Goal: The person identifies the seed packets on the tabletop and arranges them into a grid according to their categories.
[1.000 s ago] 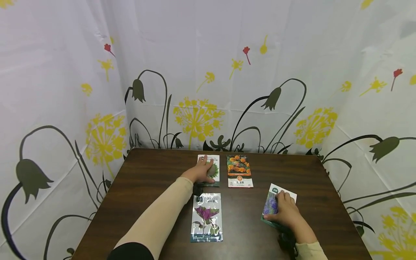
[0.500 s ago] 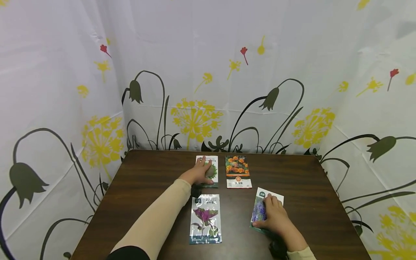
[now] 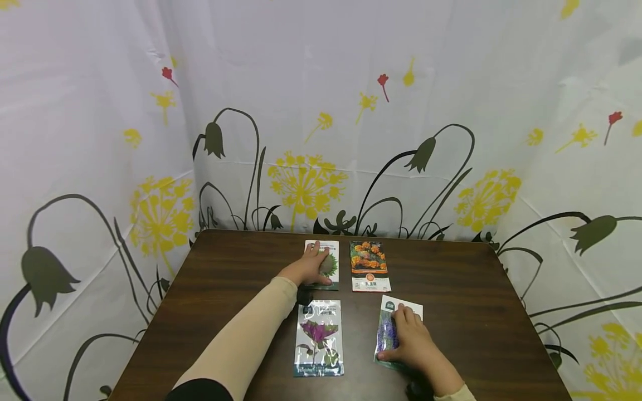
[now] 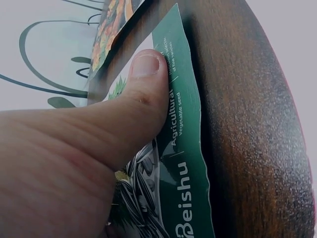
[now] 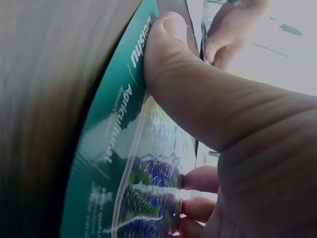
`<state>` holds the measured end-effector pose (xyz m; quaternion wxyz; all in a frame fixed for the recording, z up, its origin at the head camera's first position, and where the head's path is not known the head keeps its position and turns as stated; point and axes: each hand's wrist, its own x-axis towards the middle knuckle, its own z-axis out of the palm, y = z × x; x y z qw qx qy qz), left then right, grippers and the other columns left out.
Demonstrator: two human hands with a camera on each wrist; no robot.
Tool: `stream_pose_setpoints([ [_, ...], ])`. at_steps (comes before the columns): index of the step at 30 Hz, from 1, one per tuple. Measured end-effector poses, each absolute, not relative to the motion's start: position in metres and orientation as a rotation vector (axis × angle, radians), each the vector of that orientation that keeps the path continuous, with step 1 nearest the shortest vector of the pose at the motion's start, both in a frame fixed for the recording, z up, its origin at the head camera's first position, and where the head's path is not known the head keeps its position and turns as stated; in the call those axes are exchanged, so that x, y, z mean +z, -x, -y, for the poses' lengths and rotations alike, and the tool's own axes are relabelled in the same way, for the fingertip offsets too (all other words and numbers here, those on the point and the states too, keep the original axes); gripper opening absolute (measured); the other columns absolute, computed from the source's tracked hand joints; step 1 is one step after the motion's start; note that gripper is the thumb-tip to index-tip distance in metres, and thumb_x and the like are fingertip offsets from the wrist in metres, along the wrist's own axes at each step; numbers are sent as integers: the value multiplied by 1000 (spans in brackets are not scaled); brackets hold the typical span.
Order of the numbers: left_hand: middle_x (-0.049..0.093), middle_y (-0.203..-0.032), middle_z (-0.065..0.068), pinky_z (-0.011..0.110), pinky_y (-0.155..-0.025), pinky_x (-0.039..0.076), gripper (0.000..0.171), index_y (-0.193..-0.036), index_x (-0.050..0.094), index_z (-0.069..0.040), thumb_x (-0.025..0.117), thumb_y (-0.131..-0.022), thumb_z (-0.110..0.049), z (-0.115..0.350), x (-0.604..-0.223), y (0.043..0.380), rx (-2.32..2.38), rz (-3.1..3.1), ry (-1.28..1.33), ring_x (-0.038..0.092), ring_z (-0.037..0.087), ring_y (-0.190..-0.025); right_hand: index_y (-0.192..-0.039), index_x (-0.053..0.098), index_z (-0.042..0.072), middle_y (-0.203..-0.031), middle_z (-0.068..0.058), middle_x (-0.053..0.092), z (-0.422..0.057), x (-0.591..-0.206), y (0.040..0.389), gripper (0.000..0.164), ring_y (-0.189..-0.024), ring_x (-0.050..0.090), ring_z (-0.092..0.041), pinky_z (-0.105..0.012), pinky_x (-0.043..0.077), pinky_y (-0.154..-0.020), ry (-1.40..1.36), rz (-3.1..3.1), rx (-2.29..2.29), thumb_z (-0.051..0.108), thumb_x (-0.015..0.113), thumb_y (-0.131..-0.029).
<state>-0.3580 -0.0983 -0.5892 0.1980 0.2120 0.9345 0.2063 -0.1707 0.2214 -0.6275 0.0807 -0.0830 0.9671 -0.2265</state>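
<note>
My left hand [image 3: 307, 269] rests with spread fingers on a white and green seed packet [image 3: 333, 257] at the back of the table. Its thumb [image 4: 146, 79] presses the packet's green end in the left wrist view. On the right, my right hand [image 3: 416, 342] lies over a seed packet with purple flowers [image 3: 385, 331], its thumb [image 5: 171, 47] and fingers [image 5: 198, 208] set on the face. That packet lies slightly tilted. A silver packet with a magenta flower [image 3: 318, 340] lies in front of my left hand. Beside the left hand's packet is an orange-flower packet [image 3: 369, 264].
The dark brown wooden table [image 3: 461, 289] carries all the packets. A white curtain [image 3: 321, 72] with yellow and grey flower prints hangs behind and at both sides. My left forearm sleeve [image 3: 241, 340] reaches across the table's left half.
My right hand has slid the purple-flower packet leftward and a little nearer, toward the silver packet, turning it straighter. The left hand stays on its packet.
</note>
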Motion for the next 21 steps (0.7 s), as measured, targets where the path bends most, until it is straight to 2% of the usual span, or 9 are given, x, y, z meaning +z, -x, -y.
stream_pose_setpoints([
  [6, 3, -182, 29, 65, -133, 25, 107, -174, 24, -7, 88, -94, -39, 97, -591, 356, 578, -2627, -590, 0, 52, -169, -148, 50, -5, -158, -36, 43, -211, -628, 165, 124, -137, 49, -55, -73, 44, -114, 302, -2895, -681, 61, 104, -57],
  [13, 6, -180, 32, 66, -132, 27, 106, -171, 30, -3, 90, -91, -36, 97, -590, 356, 624, -2638, -598, 4, 54, -168, -150, 49, -7, -157, -36, 45, -203, -630, 162, 128, -137, 50, -54, -72, 44, -115, 350, -2908, -702, 59, 106, -55],
  [17, 9, -179, 35, 64, -132, 29, 97, -162, 40, 2, 92, -90, -34, 96, -591, 358, 661, -2658, -611, 7, 55, -168, -147, 52, -6, -154, -34, 47, -197, -633, 162, 125, -137, 50, -53, -71, 44, -116, 422, -2913, -709, 60, 105, -55],
  [21, 7, -179, 36, 62, -132, 27, 89, -151, 43, 5, 93, -89, -34, 94, -592, 360, 703, -2658, -585, 6, 54, -168, -142, 55, -1, -152, -31, 50, -193, -633, 161, 119, -139, 50, -50, -71, 43, -117, 486, -2901, -717, 64, 103, -56],
])
